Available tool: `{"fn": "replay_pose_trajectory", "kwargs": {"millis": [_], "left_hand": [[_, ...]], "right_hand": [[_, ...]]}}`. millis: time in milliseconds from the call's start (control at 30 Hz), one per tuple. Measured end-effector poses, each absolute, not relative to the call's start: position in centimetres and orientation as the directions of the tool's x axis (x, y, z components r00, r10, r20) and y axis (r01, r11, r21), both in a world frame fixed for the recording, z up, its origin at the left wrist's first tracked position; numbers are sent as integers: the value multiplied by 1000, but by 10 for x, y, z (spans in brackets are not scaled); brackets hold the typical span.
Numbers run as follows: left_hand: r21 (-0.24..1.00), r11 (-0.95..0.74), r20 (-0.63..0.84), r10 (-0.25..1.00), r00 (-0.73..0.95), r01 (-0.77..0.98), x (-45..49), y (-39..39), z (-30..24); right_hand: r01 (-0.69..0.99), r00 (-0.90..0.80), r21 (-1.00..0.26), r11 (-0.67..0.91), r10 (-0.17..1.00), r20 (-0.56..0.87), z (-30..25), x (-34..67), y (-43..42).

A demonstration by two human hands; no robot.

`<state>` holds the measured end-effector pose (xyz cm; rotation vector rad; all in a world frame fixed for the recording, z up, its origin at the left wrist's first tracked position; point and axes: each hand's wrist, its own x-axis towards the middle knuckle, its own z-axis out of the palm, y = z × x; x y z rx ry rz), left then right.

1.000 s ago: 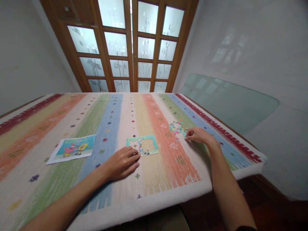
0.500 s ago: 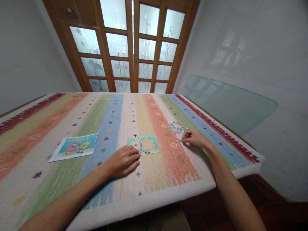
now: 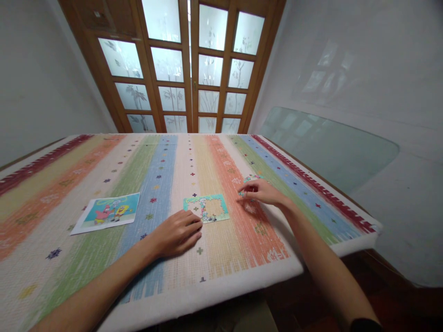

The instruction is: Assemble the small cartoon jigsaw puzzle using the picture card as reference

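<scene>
well, my right hand (image 3: 258,191) pinched a small puzzle piece (image 3: 241,194) just right of the half-built puzzle (image 3: 206,208), whose near-left corner my flat, open left hand (image 3: 176,235) touched.

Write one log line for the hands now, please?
left hand: flat at jigsaw puzzle corner | right hand: pinching puzzle piece | cartoon picture: lying far left

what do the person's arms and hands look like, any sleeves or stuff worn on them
The left hand and the right hand are bare, with no gloves, rings or watch to be seen. The left forearm and right forearm are uncovered as far as they show. The only clothing in view is a dark sleeve edge high on the right arm.
</scene>
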<state>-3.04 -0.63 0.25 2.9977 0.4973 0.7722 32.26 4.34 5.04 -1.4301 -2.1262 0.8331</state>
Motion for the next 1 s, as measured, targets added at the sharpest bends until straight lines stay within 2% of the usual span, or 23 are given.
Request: {"fn": "replay_pose_trajectory", "kwargs": {"millis": [200, 367, 600, 767, 1000], "left_hand": [[81, -948, 459, 309, 833, 307, -29, -7, 3], [84, -945, 453, 320, 832, 318, -29, -8, 5], [82, -942, 460, 325, 826, 325, -28, -10, 5], [83, -942, 444, 326, 835, 324, -29, -8, 3], [98, -942, 452, 328, 829, 320, -28, -9, 5]], "right_hand": [[540, -459, -777, 324, 887, 51, 32, 256, 54], [563, -459, -770, 299, 888, 10, 19, 217, 52], [696, -418, -606, 385, 904, 95, 22, 210, 47], [729, -436, -501, 467, 880, 186, 20, 211, 47], [754, -466, -432, 494, 867, 179, 18, 208, 44]]}}
